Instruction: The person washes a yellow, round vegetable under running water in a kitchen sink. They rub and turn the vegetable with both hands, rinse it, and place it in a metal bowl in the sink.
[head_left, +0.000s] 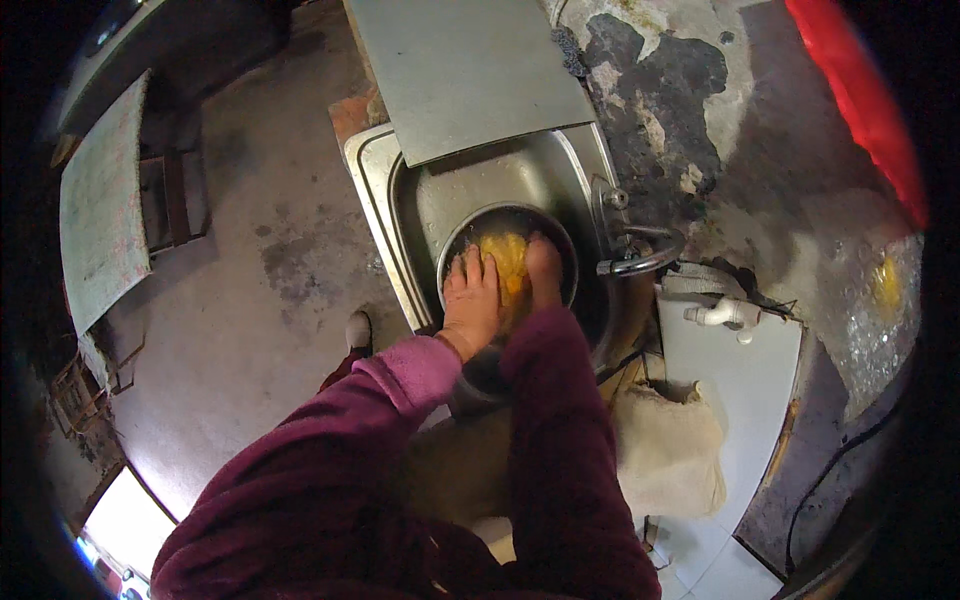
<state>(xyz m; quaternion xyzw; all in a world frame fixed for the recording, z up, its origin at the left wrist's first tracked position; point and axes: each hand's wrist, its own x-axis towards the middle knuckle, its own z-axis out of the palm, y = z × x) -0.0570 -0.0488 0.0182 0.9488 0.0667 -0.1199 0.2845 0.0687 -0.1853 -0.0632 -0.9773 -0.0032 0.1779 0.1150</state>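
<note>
A round metal basin (489, 210) stands in a stainless steel sink (517, 169). Inside it lies a yellow mass (504, 253), perhaps food in water; I cannot tell exactly what it is. My left hand (475, 294) reaches into the basin from the left, back upward, fingers spread, against the yellow mass. On the right side of the basin, my right hand (544, 268) is beside the yellow mass. Its fingertips are hidden, and whether it grips anything does not show. Both forearms wear purple fleece sleeves.
A curved metal faucet (645, 259) reaches over the sink's right rim. A grey board (487, 75) covers the sink's far end. To the right, a white plastic tap fitting (726, 313) lies on a white panel (727, 375), near a beige cloth bag (667, 450). A cloth-covered table (105, 202) is at left.
</note>
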